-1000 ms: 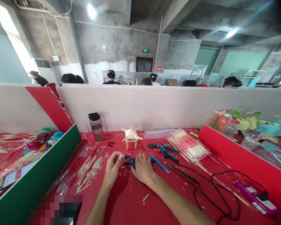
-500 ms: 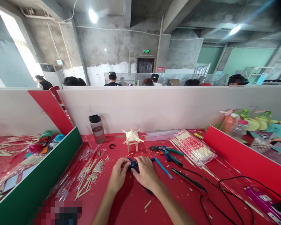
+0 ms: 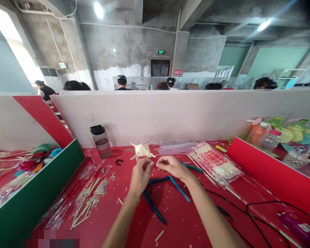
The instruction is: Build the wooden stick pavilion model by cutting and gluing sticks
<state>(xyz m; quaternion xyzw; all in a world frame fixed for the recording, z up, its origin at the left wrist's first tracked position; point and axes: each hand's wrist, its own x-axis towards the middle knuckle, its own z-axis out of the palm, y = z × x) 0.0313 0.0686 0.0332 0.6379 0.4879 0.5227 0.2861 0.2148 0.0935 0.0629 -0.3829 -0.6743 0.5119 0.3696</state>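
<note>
My left hand (image 3: 142,174) is raised just in front of a small pavilion model (image 3: 142,151) built of pale wooden sticks. Its thumb and fingers are pinched together; whatever is between them is too small to make out. Close by on the right, my right hand (image 3: 174,167) pinches in the same way, its fingertips a small gap from the left ones. Beneath the hands lies a dark-blue two-armed tool (image 3: 155,206), its head partly behind my left wrist. A lighter blue bar (image 3: 180,189) extends from its upper arm.
Cut sticks (image 3: 86,210) and plastic wrappers lie left, near a water bottle (image 3: 101,141). Packs of sticks (image 3: 217,160) lie right, with teal-handled pliers (image 3: 193,168) partly behind my hand. Black cable (image 3: 248,206) loops by a purple device (image 3: 297,227). Green (image 3: 51,186) and red (image 3: 274,172) dividers flank the table.
Both hands have let go of the dark-blue tool and risen toward the model, fingertips brought close together. The tool now lies on the table with its arms spread.
</note>
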